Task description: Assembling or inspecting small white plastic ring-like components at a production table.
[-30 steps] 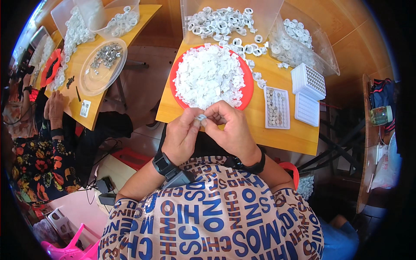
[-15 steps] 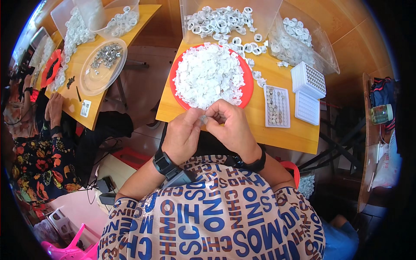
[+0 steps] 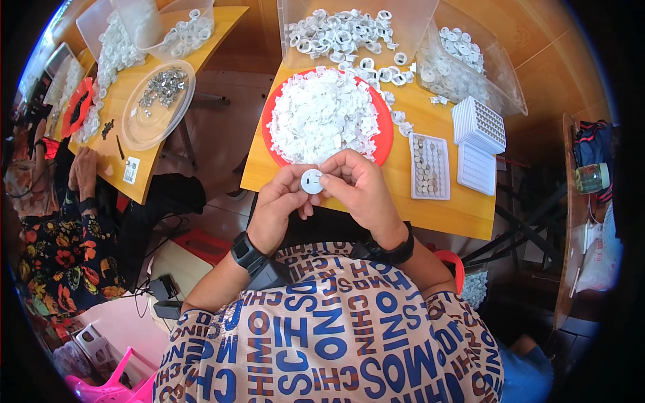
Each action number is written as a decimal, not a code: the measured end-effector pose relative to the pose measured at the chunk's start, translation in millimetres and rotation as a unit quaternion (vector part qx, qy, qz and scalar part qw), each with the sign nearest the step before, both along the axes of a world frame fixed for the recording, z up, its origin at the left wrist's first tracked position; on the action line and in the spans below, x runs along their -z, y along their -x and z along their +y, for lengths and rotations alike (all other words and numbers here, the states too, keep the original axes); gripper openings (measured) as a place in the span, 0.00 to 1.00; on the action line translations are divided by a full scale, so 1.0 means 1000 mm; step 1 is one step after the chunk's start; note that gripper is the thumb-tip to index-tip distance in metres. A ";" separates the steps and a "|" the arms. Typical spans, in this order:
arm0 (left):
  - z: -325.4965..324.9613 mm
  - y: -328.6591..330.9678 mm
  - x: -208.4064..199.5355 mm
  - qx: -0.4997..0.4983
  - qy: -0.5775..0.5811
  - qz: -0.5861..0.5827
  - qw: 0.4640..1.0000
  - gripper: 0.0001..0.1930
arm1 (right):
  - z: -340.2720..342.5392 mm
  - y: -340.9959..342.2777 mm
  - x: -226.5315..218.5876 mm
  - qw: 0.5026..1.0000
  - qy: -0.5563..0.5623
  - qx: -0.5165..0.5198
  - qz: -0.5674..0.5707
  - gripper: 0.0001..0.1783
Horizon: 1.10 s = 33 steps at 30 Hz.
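Between my two hands, just off the table's near edge, is a round white plastic part [image 3: 312, 181] with a small dark slot in its face. My left hand [image 3: 282, 201] grips it from the left, thumb and fingers pinched at its rim. From the right, my right hand [image 3: 359, 191] pinches the same part near its upper right edge. Right beyond my fingers stands a red round tray [image 3: 384, 138], heaped with small white plastic pieces [image 3: 322, 114].
Right of the tray lie a white tray of round metal discs [image 3: 430, 168] and stacked white trays [image 3: 478, 124]. Clear bins [image 3: 500, 87] of white parts stand behind. At the left, another person's hands [image 3: 84, 171] rest by a second table with a clear round lid [image 3: 138, 134].
The round part, mostly hidden by my fingers before, now faces up in plain view. My left hand has turned and opened out a little around it.
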State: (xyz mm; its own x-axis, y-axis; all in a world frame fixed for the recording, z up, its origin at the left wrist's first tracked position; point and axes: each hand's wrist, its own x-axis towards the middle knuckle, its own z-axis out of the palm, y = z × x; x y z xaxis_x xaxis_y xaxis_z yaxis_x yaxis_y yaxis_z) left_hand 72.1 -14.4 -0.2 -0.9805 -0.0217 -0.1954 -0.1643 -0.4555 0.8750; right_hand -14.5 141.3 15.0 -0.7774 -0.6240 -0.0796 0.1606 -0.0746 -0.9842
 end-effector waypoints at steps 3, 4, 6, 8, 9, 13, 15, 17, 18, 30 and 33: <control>0.000 -0.001 0.003 -0.007 -0.027 -0.003 1.000 0.19 | 0.000 0.001 0.001 1.000 -0.002 -0.005 -0.001 0.05; 0.000 -0.001 0.003 -0.007 -0.027 -0.003 1.000 0.19 | 0.000 0.001 0.000 1.000 -0.002 -0.005 -0.002 0.05; 0.000 0.000 0.002 -0.009 -0.050 -0.007 0.999 0.19 | 0.000 0.001 -0.004 1.000 0.007 -0.013 -0.011 0.05; 0.002 0.001 -0.001 -0.011 -0.062 -0.012 0.998 0.18 | 0.000 0.000 -0.007 1.000 0.005 -0.007 0.001 0.04; 0.002 0.001 -0.002 -0.013 -0.073 -0.017 0.997 0.18 | 0.000 -0.002 -0.007 1.000 0.003 -0.001 0.014 0.04; 0.000 0.001 0.001 0.007 -0.087 -0.011 0.996 0.17 | 0.000 -0.005 -0.004 1.000 0.005 -0.002 0.030 0.03; 0.000 0.000 0.002 0.008 -0.093 -0.001 0.996 0.16 | -0.001 -0.005 -0.002 0.999 0.004 -0.001 0.048 0.02; 0.000 0.000 0.002 0.006 -0.088 0.000 0.996 0.15 | 0.000 -0.005 -0.001 0.999 0.004 -0.010 0.043 0.03; 0.000 0.000 0.003 0.004 -0.082 0.000 0.997 0.14 | 0.000 -0.005 -0.001 0.999 0.003 -0.018 0.038 0.03; 0.001 -0.003 0.001 0.003 0.131 0.036 0.991 0.13 | -0.002 -0.007 -0.004 0.986 -0.050 0.018 0.156 0.07; 0.003 -0.003 0.001 0.023 0.137 0.035 0.990 0.14 | -0.003 -0.008 0.000 0.981 -0.064 0.033 0.182 0.07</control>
